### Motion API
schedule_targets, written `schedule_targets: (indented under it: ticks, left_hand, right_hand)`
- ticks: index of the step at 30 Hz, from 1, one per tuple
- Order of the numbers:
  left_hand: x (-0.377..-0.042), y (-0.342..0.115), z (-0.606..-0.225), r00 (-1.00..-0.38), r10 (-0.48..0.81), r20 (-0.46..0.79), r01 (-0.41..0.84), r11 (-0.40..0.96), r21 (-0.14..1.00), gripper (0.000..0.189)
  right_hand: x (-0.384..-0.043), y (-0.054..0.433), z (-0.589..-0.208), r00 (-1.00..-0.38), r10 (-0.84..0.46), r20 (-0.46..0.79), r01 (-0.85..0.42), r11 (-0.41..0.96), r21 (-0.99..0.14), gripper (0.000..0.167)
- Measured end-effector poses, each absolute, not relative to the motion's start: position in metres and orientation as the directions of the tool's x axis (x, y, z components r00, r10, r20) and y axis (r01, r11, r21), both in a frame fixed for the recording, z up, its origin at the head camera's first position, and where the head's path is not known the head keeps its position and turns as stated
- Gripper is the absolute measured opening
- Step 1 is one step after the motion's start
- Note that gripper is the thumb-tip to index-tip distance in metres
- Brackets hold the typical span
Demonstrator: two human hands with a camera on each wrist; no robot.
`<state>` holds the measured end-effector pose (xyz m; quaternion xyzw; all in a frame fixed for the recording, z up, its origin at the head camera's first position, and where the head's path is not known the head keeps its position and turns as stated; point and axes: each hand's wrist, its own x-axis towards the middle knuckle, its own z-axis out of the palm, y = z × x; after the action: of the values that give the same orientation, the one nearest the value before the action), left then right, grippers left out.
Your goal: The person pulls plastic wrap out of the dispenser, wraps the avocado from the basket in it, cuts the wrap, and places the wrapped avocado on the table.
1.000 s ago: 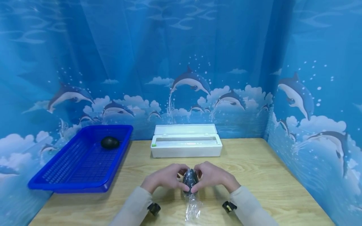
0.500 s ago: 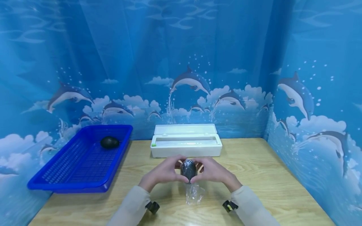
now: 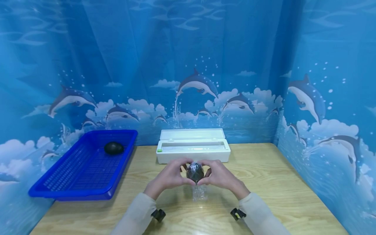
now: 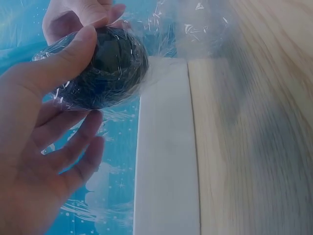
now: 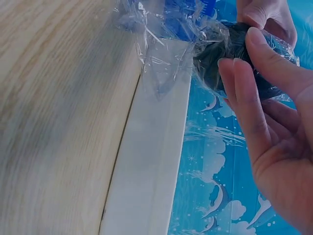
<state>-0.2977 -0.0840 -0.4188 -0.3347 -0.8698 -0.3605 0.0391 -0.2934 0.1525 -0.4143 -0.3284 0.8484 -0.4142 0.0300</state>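
Between both hands is a dark avocado wrapped in clear cling film, a loose tail of which hangs toward the person. My left hand grips its left side, thumb on the near face and fingers curled behind. From the right side, my right hand holds it the same way, the thumb tips almost meeting. In the left wrist view, shiny wrinkled film hugs the avocado and spreads out loosely beside it. The right wrist view has the fingertips pressing the wrapped avocado under crumpled film.
A white cling film dispenser with its lid raised stands at the back of the wooden table, just beyond the hands. At left is a blue plastic basket with another dark avocado inside. A dolphin-print curtain surrounds the table.
Both hands have lifted the wrapped avocado up and away from the person, toward the dispenser. The avocado has tipped, and the film tail has moved along with it.
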Motion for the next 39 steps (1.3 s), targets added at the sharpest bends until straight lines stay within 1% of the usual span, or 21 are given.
schedule_targets:
  ticks: [6, 13, 17, 25, 30, 32, 36, 39]
  left_hand:
    - [-0.2981, -0.0842, -0.4184, -0.763, 0.571, 0.303, 0.615, 0.498, 0.611, 0.077]
    - [-0.2978, -0.0836, -0.4207, -0.744, 0.586, 0.321, 0.633, 0.465, 0.619, 0.069]
    - [-0.2966, -0.0816, -0.4206, -0.751, 0.582, 0.314, 0.620, 0.455, 0.639, 0.068]
    - [-0.2955, -0.0814, -0.4196, -0.781, 0.557, 0.282, 0.581, 0.483, 0.655, 0.070]
    - [-0.2958, -0.0824, -0.4195, -0.779, 0.561, 0.280, 0.581, 0.480, 0.658, 0.070]
    - [-0.2965, -0.0830, -0.4198, -0.774, 0.568, 0.279, 0.586, 0.476, 0.656, 0.068]
    - [-0.2976, -0.0843, -0.4199, -0.772, 0.579, 0.262, 0.578, 0.467, 0.669, 0.063]
    - [-0.2982, -0.0849, -0.4199, -0.783, 0.575, 0.238, 0.552, 0.466, 0.691, 0.052]
  right_hand:
    - [-0.2930, 0.1522, -0.4148, -0.779, -0.582, 0.235, -0.548, 0.448, -0.706, 0.063]
    - [-0.2925, 0.1524, -0.4170, -0.796, -0.571, 0.201, -0.510, 0.456, -0.729, 0.067]
    - [-0.2926, 0.1519, -0.4185, -0.807, -0.562, 0.181, -0.487, 0.462, -0.741, 0.068]
    - [-0.2917, 0.1485, -0.4198, -0.796, -0.565, 0.217, -0.509, 0.431, -0.745, 0.063]
    - [-0.2910, 0.1482, -0.4179, -0.815, -0.535, 0.223, -0.490, 0.430, -0.759, 0.063]
    - [-0.2912, 0.1483, -0.4177, -0.822, -0.525, 0.220, -0.481, 0.436, -0.761, 0.063]
    - [-0.2932, 0.1494, -0.4191, -0.814, -0.535, 0.226, -0.493, 0.430, -0.756, 0.060]
    - [-0.2944, 0.1501, -0.4202, -0.807, -0.543, 0.233, -0.503, 0.425, -0.752, 0.058]
